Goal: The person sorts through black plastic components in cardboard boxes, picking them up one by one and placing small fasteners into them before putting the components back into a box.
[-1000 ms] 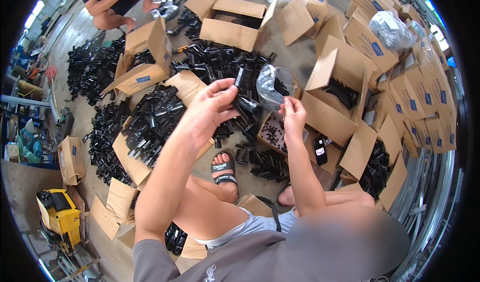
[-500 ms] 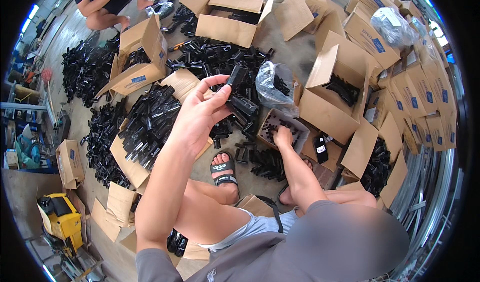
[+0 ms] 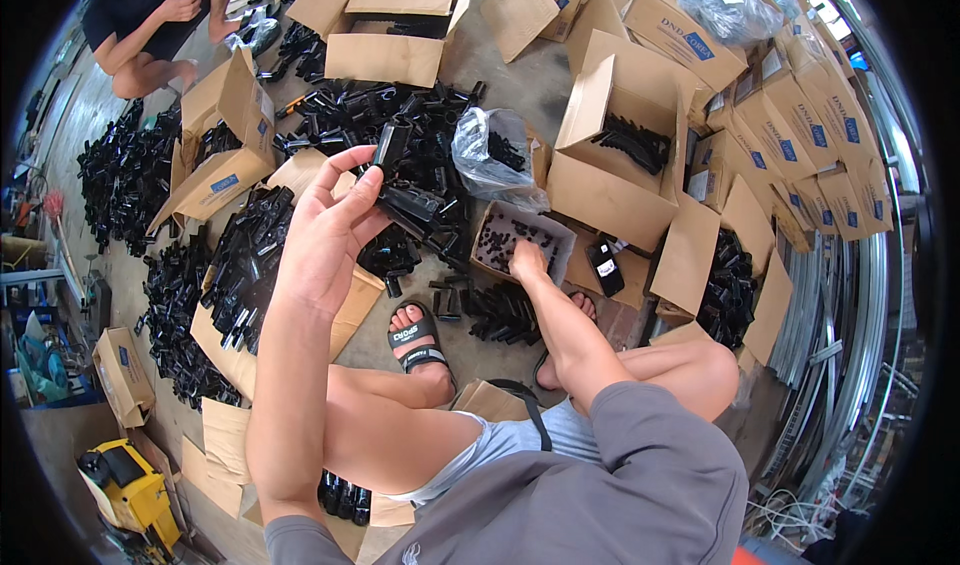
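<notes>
Raised at centre left, my left hand (image 3: 338, 215) pinches a glossy black plastic part (image 3: 391, 149) between thumb and fingers. A second black section angles down below the fingers and seems to belong to the same part. My right hand (image 3: 528, 261) reaches into a small open box (image 3: 562, 257) that holds many small black pieces (image 3: 508, 233). Its fingers are bent together at the near right side of the box, and their tips are hidden among the pieces. Behind the left hand spreads a heap of similar black parts (image 3: 440, 115).
Open cartons stand around, including a large one (image 3: 600, 193) at right and one (image 3: 385, 60) at the back. A clear bag (image 3: 470, 160) stands behind the small box, a phone (image 3: 605, 268) to its right. Stacked cartons (image 3: 790, 130) fill the right. Another person (image 3: 150, 25) crouches far left.
The whole view has shifted, moving the scene leftward. My left hand still holds the black part. More small pieces show beside my right hand, which stays in the box.
</notes>
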The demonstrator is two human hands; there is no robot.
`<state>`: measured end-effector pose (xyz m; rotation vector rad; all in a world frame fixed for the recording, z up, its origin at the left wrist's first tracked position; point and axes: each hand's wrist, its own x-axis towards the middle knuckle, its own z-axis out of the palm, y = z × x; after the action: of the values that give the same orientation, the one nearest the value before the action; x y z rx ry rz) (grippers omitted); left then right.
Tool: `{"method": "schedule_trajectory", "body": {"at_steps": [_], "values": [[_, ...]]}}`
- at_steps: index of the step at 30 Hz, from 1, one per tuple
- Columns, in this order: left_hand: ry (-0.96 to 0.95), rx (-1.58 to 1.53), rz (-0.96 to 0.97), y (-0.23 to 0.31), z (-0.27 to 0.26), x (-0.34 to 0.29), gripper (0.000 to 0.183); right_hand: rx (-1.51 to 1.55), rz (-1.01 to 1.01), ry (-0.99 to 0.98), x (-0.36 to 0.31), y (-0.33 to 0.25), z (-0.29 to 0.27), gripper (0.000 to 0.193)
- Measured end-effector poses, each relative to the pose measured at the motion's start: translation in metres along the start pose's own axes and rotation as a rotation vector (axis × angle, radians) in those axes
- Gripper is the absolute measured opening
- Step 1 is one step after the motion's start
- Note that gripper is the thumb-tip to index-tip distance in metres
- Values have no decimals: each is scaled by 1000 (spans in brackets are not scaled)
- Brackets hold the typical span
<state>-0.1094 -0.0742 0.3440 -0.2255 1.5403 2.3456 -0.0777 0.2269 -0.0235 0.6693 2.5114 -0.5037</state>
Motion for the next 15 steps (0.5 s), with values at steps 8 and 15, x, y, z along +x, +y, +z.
{"method": "schedule_trajectory", "body": {"at_steps": [8,15], "values": [[-13,47,3,-2,5,-2,30,-3,-65,41,4,0,-1,28],[-7,113,30,-1,-3,0,29,163,-108,124,-3,-7,-3,28]]}}
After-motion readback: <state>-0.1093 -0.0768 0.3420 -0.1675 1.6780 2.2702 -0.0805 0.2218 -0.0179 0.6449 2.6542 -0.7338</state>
